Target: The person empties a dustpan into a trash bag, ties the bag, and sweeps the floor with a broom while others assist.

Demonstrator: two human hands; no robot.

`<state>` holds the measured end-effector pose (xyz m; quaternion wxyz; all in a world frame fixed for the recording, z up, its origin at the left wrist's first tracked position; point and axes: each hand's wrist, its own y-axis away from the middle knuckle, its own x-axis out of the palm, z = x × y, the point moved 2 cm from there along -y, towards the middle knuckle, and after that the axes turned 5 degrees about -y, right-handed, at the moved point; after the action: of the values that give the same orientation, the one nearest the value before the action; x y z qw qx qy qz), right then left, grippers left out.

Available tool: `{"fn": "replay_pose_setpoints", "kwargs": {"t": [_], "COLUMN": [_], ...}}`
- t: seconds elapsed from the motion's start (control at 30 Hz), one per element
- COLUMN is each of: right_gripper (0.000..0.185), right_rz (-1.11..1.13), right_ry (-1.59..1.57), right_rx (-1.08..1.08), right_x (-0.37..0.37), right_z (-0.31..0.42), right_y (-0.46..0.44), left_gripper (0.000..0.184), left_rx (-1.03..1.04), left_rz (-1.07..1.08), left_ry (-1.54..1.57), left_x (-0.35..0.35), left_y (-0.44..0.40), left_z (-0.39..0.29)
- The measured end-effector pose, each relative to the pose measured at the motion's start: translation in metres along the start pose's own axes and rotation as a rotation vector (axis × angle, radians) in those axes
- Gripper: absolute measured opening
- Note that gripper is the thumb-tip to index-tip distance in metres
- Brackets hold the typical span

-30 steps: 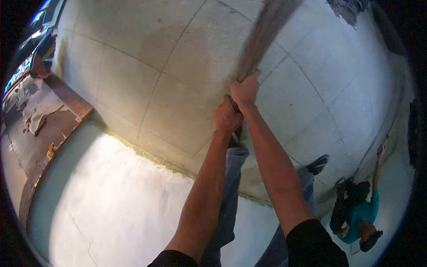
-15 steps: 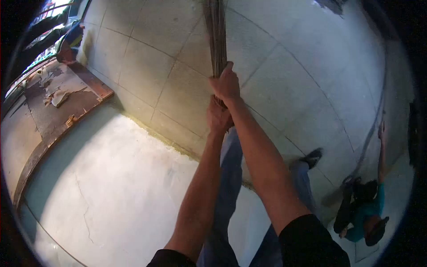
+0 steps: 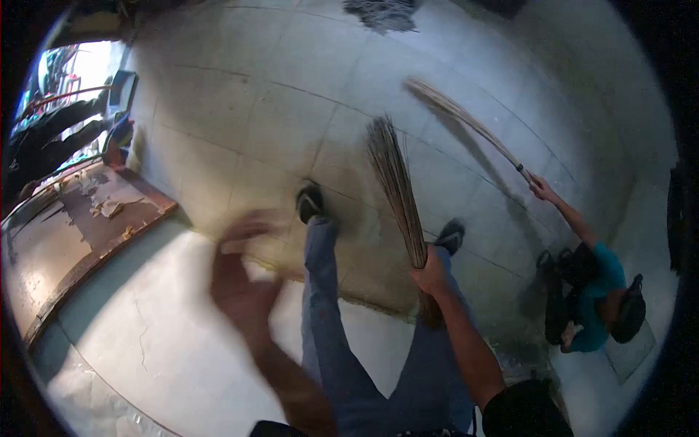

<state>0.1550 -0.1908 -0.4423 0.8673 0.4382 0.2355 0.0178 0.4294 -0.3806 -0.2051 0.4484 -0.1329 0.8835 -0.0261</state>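
Upright in front of my right leg is a stick broom (image 3: 397, 182), a bundle of thin brown sticks with its bristles fanned at the far end. My right hand (image 3: 431, 273) is wrapped round its lower part. Off to the left, blurred by motion, my left hand (image 3: 247, 284) is apart from the broom, with its fingers spread and curved and nothing in them. Both my feet, in dark sandals, stand on the tiled floor (image 3: 284, 131).
At the right a co-worker in a teal shirt (image 3: 608, 269) crouches and holds another stick broom (image 3: 466, 116) out over the floor. A worn wooden board (image 3: 95, 211) lies at the left. A grey heap (image 3: 382, 13) is at the top. Another person's dark-clothed legs (image 3: 58, 138) show at upper left.
My left hand has let go of the broom and moved left. My right hand has brought the broom down and to the right. The co-worker's broom has come into view.
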Motion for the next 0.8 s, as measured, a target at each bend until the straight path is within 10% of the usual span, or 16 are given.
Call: {"fn": "replay_pose_setpoints", "kwargs": {"t": [0.17,0.27,0.43,0.5,0.63,0.73,0.8], "right_gripper": [0.061,0.056,0.052,0.052,0.043,0.06,0.063], "right_rz": [-0.007,-0.2,-0.169,-0.342,-0.299,-0.327,-0.29], "right_ry": [-0.138,-0.149,-0.485,-0.186,-0.693,-0.066,-0.309], "right_rx": [0.069,-0.099,0.292,0.021,0.066,-0.069,0.129], "right_x": [-0.034,-0.044,-0.032,-0.039,-0.032,-0.006,-0.036], "right_z": [-0.025,-0.058,-0.073,-0.078,-0.09,-0.165,-0.134], "right_y": [0.044,0.004,0.02,0.022,0.01,-0.008,-0.009], "left_gripper": [0.047,0.046,0.044,0.044,0.042,0.042,0.041], "left_rx": [0.468,0.426,0.255,0.145,0.089,0.067,0.107], "left_rz": [-0.794,-0.772,-0.427,-0.356,-0.201,-0.197,-0.211], "left_ry": [-0.27,-0.251,-0.215,-0.172,-0.131,-0.117,-0.07], "left_x": [-0.138,-0.106,0.01,0.067,0.17,0.224,0.245], "left_y": [-0.075,-0.057,-0.02,0.005,0.028,0.018,-0.011], "left_z": [-0.086,-0.092,-0.06,-0.04,-0.031,-0.039,-0.051]}}
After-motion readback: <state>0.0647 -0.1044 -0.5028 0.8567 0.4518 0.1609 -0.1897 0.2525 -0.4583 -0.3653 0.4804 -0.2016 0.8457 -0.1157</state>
